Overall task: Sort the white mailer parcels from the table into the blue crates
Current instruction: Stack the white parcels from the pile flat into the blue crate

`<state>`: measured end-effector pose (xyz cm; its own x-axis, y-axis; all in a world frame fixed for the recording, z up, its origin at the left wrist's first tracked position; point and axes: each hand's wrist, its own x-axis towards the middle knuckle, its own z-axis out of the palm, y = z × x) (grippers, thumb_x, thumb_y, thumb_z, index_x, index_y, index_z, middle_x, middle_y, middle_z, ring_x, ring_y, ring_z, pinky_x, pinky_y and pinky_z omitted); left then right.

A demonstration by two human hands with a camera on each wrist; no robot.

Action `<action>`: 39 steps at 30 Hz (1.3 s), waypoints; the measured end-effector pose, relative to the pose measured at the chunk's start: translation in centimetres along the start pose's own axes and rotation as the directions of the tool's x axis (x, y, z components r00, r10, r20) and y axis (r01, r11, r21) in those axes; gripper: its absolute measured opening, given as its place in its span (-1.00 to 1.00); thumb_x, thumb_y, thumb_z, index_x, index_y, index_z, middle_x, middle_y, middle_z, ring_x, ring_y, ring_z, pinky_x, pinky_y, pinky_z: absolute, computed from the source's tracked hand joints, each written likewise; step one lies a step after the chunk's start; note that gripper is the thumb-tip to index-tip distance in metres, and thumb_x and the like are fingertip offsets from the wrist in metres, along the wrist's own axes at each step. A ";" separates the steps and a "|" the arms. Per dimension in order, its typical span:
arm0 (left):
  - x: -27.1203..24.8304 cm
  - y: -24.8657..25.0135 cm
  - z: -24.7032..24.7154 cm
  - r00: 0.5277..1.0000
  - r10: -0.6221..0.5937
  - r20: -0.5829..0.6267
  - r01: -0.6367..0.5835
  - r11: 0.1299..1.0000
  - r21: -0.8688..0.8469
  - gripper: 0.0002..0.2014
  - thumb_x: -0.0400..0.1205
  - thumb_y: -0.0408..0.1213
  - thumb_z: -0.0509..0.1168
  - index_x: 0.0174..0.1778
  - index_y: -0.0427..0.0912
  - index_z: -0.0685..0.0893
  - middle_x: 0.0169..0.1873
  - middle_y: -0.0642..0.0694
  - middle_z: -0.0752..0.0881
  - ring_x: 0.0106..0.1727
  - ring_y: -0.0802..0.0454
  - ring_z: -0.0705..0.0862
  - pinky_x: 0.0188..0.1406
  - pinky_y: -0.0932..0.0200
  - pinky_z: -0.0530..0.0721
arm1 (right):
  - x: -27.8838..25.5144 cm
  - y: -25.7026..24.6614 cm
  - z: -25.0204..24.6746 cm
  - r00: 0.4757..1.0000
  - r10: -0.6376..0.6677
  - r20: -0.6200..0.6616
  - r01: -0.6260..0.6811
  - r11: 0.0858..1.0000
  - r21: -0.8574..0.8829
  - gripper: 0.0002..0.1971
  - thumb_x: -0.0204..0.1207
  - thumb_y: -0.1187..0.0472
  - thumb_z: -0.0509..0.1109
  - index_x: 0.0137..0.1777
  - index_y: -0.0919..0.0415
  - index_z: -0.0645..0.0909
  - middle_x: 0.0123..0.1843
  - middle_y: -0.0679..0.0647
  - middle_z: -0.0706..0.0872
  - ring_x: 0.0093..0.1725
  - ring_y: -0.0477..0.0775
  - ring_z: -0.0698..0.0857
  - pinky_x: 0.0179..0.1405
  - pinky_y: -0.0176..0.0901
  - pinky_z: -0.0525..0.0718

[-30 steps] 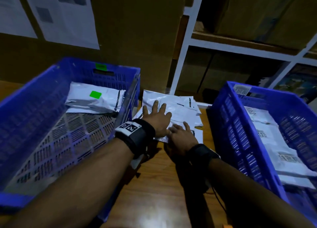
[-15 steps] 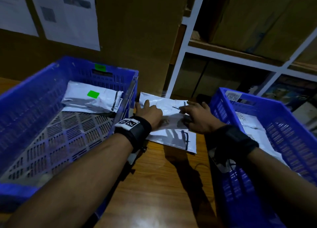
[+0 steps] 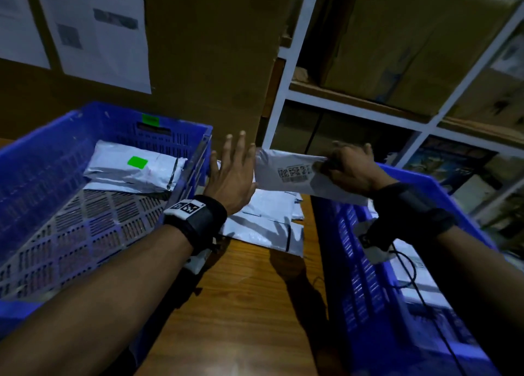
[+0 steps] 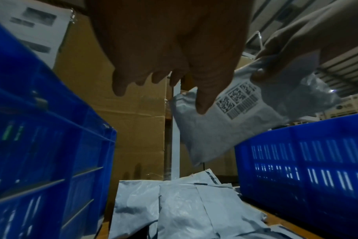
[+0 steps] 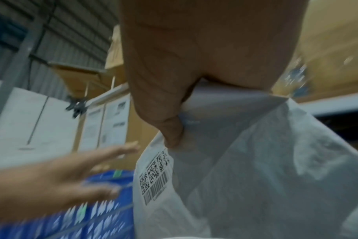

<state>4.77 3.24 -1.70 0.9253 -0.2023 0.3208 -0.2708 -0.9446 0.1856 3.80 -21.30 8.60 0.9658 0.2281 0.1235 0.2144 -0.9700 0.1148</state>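
Mailers (image 3: 133, 171) in left crate (image 3: 56, 137)

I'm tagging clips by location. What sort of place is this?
Probably a warehouse or parcel-sorting room: blue crates hold barcoded white mailer parcels, large cardboard boxes stand behind the table, and white shelving holds more boxes.

Wooden bench (image 3: 241, 305) has two blue crates on it, left crate (image 3: 42, 163) at 9 o'clock, right crate (image 3: 354, 276) at 3, mailers (image 3: 266, 220) piled between them toward 12.
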 end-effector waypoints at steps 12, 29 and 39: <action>1.2 9.3 -4.0 0.933 0.306 -0.190 -0.309 0.951 0.015 -0.24 0.68 0.14 0.24 0.72 -0.16 0.18 0.76 -0.15 -0.05 0.75 -0.21 -0.17 0.62 -0.48 0.00 | -6.3 9.7 -2.9 0.989 -0.097 -0.109 0.110 0.986 0.124 -0.68 0.67 -0.08 0.28 0.35 -0.07 0.66 0.39 0.07 0.68 0.61 0.19 0.37 0.45 0.50 0.31; 4.1 34.6 -4.1 0.861 0.381 0.337 -0.449 0.881 0.150 -0.47 0.57 0.21 0.02 0.07 -0.12 0.69 0.33 -0.22 0.63 0.60 -0.26 0.36 0.50 -0.26 0.41 | -15.2 26.7 1.5 0.935 -0.207 -0.288 0.324 0.829 0.456 -0.83 0.58 0.14 0.40 0.06 0.04 0.81 0.36 0.08 0.72 0.50 0.05 0.54 0.62 0.13 0.34; 4.0 39.1 -5.3 0.970 -0.121 0.212 0.081 0.979 0.187 -0.70 0.75 0.04 0.08 0.01 -0.06 0.62 0.25 -0.20 0.69 0.40 -0.29 0.54 0.56 -0.58 0.00 | -14.3 26.3 1.9 0.996 0.015 0.086 -0.040 0.953 0.300 0.02 0.61 -0.32 0.19 0.70 0.24 -0.38 0.66 0.24 -0.56 0.62 0.30 -0.54 0.62 0.37 -0.29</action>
<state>-3.53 -33.09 11.73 0.9864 -0.1367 0.0914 -0.1403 -0.9895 0.0337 -4.12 -50.29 7.95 0.9778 0.2055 0.0403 0.2094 -0.9590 -0.1909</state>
